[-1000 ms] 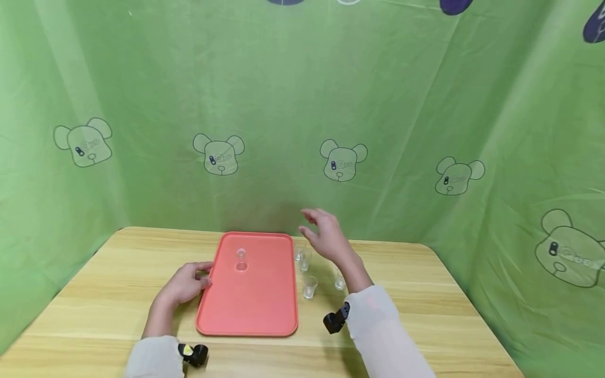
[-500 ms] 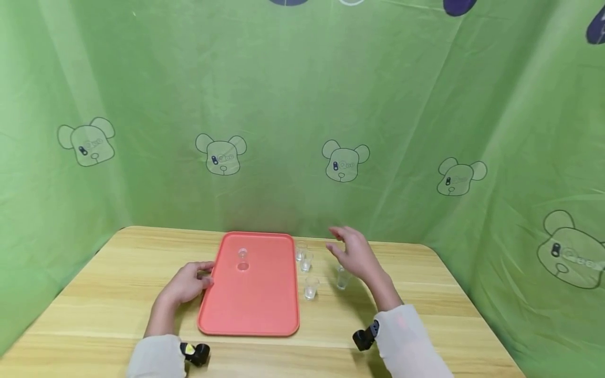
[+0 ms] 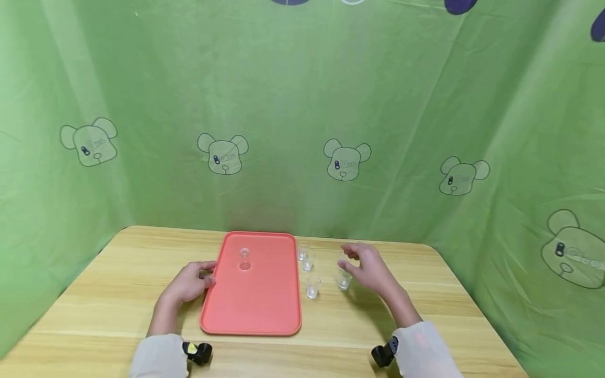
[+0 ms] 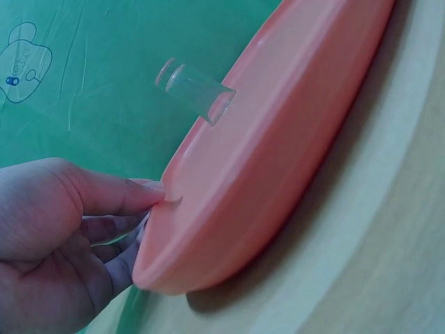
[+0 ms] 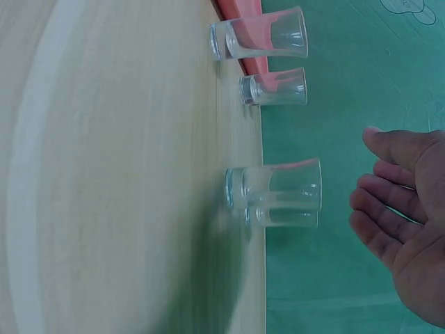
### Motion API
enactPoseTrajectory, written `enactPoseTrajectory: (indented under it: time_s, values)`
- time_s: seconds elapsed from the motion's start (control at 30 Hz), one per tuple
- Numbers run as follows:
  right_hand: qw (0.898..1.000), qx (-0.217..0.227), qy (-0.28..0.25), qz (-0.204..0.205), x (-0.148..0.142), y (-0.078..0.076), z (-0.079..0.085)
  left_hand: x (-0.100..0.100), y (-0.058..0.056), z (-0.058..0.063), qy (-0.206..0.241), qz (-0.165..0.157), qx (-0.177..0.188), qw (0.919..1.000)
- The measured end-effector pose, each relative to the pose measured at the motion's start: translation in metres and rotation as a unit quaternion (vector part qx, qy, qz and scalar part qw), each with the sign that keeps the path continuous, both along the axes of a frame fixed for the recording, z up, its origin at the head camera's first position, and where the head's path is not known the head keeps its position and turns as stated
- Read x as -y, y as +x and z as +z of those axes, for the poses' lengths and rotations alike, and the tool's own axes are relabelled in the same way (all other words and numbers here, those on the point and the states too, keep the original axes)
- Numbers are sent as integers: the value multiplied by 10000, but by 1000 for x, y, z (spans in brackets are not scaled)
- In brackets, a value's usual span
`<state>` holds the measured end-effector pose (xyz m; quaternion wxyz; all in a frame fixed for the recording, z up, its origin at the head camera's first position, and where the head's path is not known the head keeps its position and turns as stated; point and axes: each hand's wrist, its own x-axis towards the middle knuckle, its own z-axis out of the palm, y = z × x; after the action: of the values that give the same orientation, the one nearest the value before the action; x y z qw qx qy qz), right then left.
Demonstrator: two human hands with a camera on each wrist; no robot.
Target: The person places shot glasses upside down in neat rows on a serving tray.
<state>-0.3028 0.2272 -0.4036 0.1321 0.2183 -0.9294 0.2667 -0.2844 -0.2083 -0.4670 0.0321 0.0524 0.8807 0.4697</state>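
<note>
The right hand [image 3: 371,269] holds nothing, its thumb and fingers parted and loosely bent, close to a clear, flared shot glass [image 5: 274,184] that stands upright on the pale wooden table [image 3: 283,358], right of the smooth red rectangular tray [image 3: 250,310]. That glass's long axis is vertical, and the right hand is plainly the nearer of the hands, with a gap showing in its wrist view (a second clear glass [image 5: 290,220] stands partly hidden behind). Across the tray, the left hand [image 3: 186,283] pinches its left rim; an upside-down clear glass [image 4: 197,92] stands on the tray
</note>
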Motion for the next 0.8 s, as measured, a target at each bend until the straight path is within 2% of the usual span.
enactPoseTrajectory:
  time_s: [0.23, 0.33, 0.47, 0.8]
  values:
    - [9991, 412, -2, 8, -9, 3, -5, 0, 0, -1, 61, 22, 49, 10000]
    - [9974, 718, -56, 32, -13, 4, -8, 0, 0, -1, 88, 17, 62, 9999]
    - [9932, 1156, -126, 94, -16, 1, -14, 0, 0, 0, 101, 12, 91, 9999]
    - [9818, 1857, -227, 332, -23, -6, -25, 0, 1, 1, 35, 15, 88, 10000]
